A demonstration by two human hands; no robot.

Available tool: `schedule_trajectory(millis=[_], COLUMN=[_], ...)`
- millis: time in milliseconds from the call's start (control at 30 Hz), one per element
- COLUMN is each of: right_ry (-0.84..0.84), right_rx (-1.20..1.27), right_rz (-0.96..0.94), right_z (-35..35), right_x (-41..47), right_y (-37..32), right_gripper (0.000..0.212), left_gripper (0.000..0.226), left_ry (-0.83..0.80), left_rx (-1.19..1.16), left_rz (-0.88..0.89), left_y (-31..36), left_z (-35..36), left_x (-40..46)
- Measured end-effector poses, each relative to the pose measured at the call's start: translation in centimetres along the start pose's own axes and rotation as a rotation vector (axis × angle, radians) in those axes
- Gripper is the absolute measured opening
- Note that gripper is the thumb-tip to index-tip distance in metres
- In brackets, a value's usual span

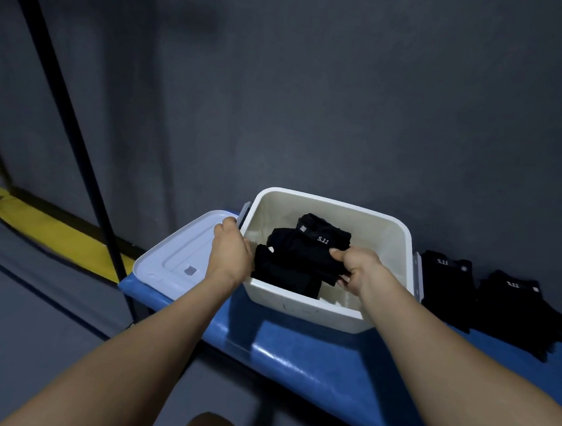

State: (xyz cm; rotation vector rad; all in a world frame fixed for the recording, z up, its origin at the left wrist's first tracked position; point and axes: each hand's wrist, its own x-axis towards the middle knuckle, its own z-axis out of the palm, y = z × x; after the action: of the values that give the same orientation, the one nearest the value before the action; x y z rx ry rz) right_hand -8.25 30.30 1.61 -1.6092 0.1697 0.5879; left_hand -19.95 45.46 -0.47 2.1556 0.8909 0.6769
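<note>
Our right hand (357, 268) pinches the black 5.11 gloves (303, 254) stacked inside the white bin (299, 310), probably to seat them. Our left hand (232, 252) curls over its left rim, steadying it on the blue surface (312, 358).

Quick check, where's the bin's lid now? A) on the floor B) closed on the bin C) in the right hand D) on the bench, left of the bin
D: the lid lies flat on the blue bench left of the white bin.
</note>
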Motion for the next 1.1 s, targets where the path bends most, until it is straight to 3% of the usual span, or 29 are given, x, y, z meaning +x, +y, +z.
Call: schedule_trajectory(millis=[167,300,400,500,667,900,1100], right_ry=[0.037,0.064,0.100,0.140,0.188,0.195,0.214], right_rx=[0.048,0.099,0.123,0.127,0.202,0.248,0.273], right_rz=[0.032,-0.001,-0.033,-0.048,-0.025,0.002,-0.014], right_z=[-0.7,-1.3,-1.7,-2.0,-2.5,-2.8,-2.7], right_x=[-0.7,-1.0,-0.9,-0.5,0.6,1.3,1.7], right_y=[-0.4,-0.7,-0.7,-0.2,0.9,2.4,2.7], right_gripper=[0.012,0.013,0.009,0.009,0.019,0.014,0.013], left_gripper=[0.039,0.046,0.035,0.031,0.023,0.023,0.019], left_ry=[0.046,0.154,-0.131,-0.414,-0.551,-0.435,-0.362], left_rx=[0.150,0.399,0.591,0.746,0.923,1.050,0.948], left_rz=[0.027,0.348,0.582,0.602,0.628,0.777,0.813], left_y=[0.1,0.1,1.2,2.9,4.5,4.2,4.8], left_z=[0.2,0.3,0.6,0.9,2.3,4.8,3.5], left_x=[-0.2,0.2,0.9,1.6,2.1,1.0,0.4])
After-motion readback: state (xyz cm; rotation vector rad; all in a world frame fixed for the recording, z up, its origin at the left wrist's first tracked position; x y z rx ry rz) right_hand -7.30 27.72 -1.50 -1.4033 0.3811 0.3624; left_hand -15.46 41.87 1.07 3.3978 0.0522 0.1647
